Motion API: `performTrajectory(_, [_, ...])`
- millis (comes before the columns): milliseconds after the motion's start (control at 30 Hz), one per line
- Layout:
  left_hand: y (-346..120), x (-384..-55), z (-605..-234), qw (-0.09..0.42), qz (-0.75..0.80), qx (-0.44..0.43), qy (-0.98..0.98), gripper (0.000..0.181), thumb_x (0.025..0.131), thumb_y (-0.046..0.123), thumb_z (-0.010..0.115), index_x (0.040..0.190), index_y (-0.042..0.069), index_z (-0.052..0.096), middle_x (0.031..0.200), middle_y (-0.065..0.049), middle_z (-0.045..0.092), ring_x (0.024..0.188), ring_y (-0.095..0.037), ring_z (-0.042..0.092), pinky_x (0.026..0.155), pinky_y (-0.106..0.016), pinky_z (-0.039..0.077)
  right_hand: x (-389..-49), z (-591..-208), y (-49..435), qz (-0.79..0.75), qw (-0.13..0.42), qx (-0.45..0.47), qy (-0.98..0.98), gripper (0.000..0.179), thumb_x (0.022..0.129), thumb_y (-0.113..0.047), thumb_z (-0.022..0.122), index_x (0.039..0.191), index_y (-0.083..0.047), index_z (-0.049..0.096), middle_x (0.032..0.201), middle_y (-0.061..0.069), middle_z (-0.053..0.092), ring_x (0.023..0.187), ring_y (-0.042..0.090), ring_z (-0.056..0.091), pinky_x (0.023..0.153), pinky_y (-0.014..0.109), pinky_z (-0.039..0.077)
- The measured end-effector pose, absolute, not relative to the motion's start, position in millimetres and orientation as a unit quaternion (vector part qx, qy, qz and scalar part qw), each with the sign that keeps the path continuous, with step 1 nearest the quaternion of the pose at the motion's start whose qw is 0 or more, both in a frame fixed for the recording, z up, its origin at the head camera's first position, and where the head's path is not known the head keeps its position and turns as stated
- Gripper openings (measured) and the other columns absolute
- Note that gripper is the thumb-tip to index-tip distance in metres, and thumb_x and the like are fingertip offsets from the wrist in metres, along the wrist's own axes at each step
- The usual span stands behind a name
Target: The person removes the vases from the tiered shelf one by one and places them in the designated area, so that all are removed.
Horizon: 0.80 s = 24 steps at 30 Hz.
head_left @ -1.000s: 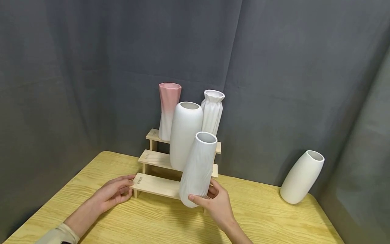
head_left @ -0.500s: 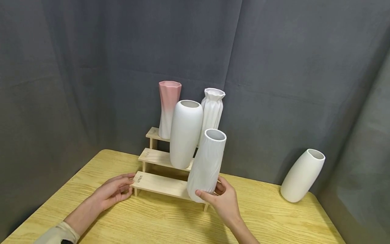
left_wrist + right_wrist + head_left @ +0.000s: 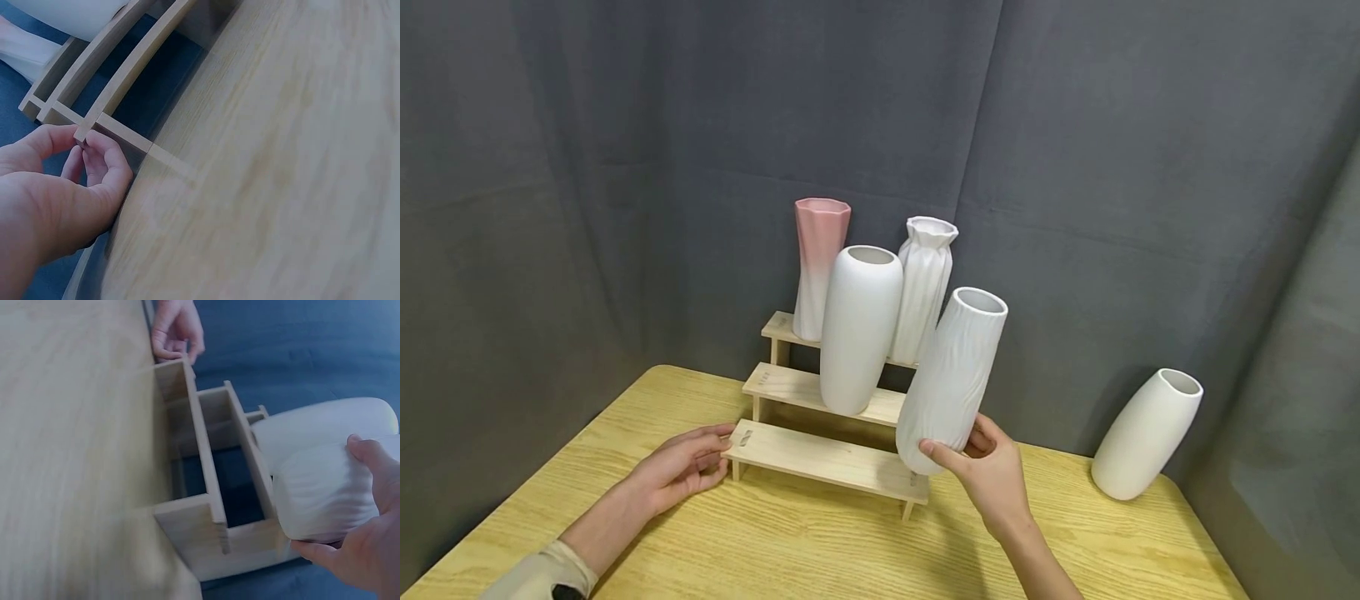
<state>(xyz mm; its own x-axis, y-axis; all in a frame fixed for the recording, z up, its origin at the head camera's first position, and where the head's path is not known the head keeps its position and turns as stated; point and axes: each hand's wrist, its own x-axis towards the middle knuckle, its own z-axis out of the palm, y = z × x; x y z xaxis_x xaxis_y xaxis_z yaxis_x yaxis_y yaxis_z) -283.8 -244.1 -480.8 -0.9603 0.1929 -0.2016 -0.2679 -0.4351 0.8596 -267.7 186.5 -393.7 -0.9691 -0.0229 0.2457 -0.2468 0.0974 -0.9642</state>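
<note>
My right hand (image 3: 988, 479) grips a white vase (image 3: 953, 379) with rippled texture near its base, thumb in front and fingers behind. The vase leans to the right, raised over the right end of the lowest step of a three-step wooden display stand (image 3: 820, 454). At the stand's left end, my left hand (image 3: 681, 471) pinches the corner of that lowest board between thumb and fingers; the left wrist view shows the fingertips (image 3: 80, 139) on the board's end. A smooth white vase (image 3: 859, 333) stands upright on the middle step, behind the held one.
On the top step stand a pink-and-white vase (image 3: 820, 267) at left and a white pleated vase (image 3: 922, 283) at right, partly hidden. Another smooth white vase (image 3: 1146, 435) is at the right of the wooden table (image 3: 760, 550). Grey curtains (image 3: 1075, 208) hang behind.
My right hand has carried the rippled vase to the right and upward, away from the middle of the lowest step, uncovering more of the board. My left hand stays at the stand's corner.
</note>
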Motion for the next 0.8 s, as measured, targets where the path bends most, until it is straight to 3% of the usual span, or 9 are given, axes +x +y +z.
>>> performTrajectory(400, [-246,-283,-481,0.141,0.854,-0.035,0.501,0.036,0.102,0.002,0.059,0.137,0.005,0.058,0.123,-0.01,0.054,0.099,-0.016,0.056,0.083,-0.027,0.054,-277,-376,224,0.648,0.124,0.067,-0.748,0.068,0.077,-0.025,0.094,0.135,-0.011,0.062,0.12,0.012,0.07,0.106,0.025,0.069,0.087,0.032,0.056])
performTrajectory(800, [-247,-285,-483,0.143,0.855,-0.023,0.498,0.034,0.102,0.001,0.058,0.136,0.006,0.059,0.122,-0.012,0.056,0.098,-0.015,0.057,0.082,-0.026,0.054,-292,-378,269,0.63,0.161,0.037,-0.759,0.072,0.077,-0.023,0.094,0.139,-0.01,0.059,0.123,0.012,0.069,0.106,0.021,0.068,0.086,0.027,0.056])
